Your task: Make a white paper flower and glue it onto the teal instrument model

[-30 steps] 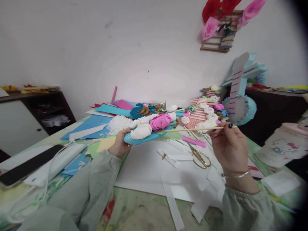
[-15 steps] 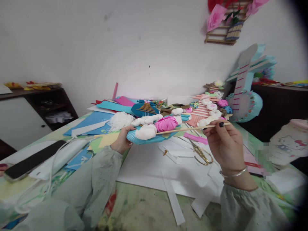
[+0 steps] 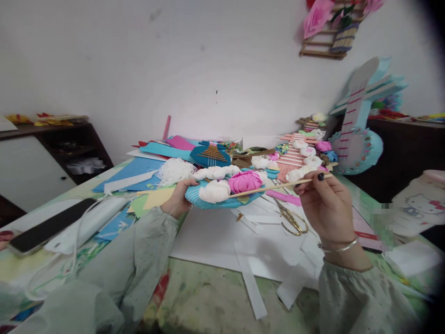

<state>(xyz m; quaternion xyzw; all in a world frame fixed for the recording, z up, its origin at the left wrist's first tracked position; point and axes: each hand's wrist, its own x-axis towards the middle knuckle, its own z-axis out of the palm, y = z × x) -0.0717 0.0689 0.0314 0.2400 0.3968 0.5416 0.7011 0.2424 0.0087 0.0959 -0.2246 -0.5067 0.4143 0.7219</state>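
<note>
A blue craft piece (image 3: 205,202) with white paper puffs (image 3: 214,191) and a pink paper flower (image 3: 245,182) is held above the white sheet, tilted so its near edge shows. My left hand (image 3: 179,198) grips its left end, the fingers partly hidden beneath. Between the thumb and fingers of my right hand (image 3: 325,199) is a thin wooden stick (image 3: 274,186). The stick's far tip rests at or just in front of the white puff beside the pink flower; contact cannot be made out.
Gold scissors (image 3: 294,220) and paper strips (image 3: 250,280) lie on the white sheet (image 3: 208,241). A black phone (image 3: 52,227) and a white cable are at left. Behind stand a blue instrument-shaped craft (image 3: 211,155), white shredded strands (image 3: 176,171) and a jar (image 3: 419,204) at right.
The craft piece has shifted slightly right in view, and the stick slants a little more, its tip a bit lower. The whole view has moved slightly. Both hands keep their holds.
</note>
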